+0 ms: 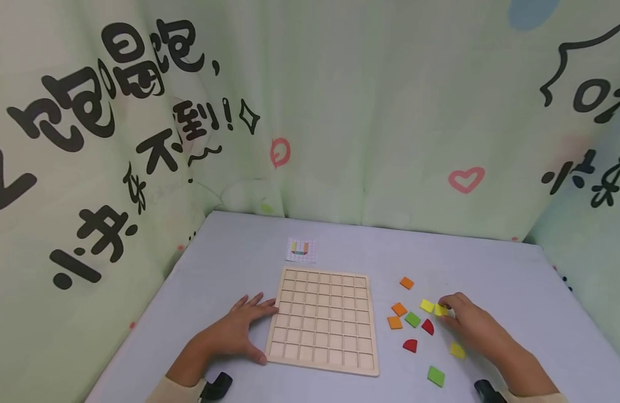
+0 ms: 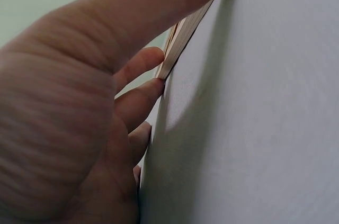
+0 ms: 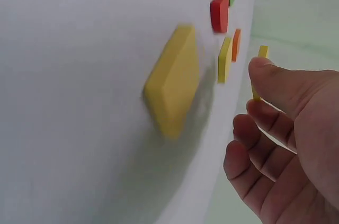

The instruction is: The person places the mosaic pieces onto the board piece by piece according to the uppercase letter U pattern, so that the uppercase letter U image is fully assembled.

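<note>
A pale wooden grid board (image 1: 322, 321) lies flat on the white table, its squares bare. My left hand (image 1: 241, 327) rests at the board's left edge with fingers spread; the left wrist view shows thumb and fingertips touching the board's side (image 2: 183, 38). To the right of the board, my right hand (image 1: 473, 319) pinches a yellow square tile (image 1: 441, 310) between thumb and fingers. In the right wrist view that tile (image 3: 263, 51) is held up off the table. Beside it lies another yellow tile (image 1: 427, 305), and a third yellow tile (image 1: 457, 351) sits nearer my right wrist.
Orange tiles (image 1: 399, 309), green tiles (image 1: 436, 376) and red quarter-round tiles (image 1: 410, 345) are scattered right of the board. Behind the board lies a small card (image 1: 301, 250) printed with a coloured U pattern on a grid. Pale green curtains (image 1: 365, 112) surround the table.
</note>
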Available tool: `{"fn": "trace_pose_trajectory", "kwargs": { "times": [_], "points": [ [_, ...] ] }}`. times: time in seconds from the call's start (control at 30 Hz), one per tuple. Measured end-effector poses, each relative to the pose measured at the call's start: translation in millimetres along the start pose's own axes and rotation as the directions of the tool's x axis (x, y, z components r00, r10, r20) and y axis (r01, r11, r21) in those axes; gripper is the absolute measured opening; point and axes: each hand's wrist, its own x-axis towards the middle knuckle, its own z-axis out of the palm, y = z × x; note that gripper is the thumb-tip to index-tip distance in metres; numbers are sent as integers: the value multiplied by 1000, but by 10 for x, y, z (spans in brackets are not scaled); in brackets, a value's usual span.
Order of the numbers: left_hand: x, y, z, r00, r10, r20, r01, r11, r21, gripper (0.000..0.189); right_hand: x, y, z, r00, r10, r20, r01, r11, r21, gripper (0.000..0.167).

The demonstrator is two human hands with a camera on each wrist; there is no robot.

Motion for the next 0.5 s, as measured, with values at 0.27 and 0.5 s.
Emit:
{"fn": "trace_pose_trajectory", "kwargs": {
  "times": [0.27, 0.5],
  "points": [
    [17, 3, 22, 1000, 7, 7, -6, 1000, -15, 104, 37, -289, 93, 994, -96, -54, 96, 995, -5, 38],
    [8, 18, -10, 1000, -1, 15, 2, 1000, -17, 105, 85, -528, 163, 975, -198, -104, 197, 980, -20, 31]
  ]
}}
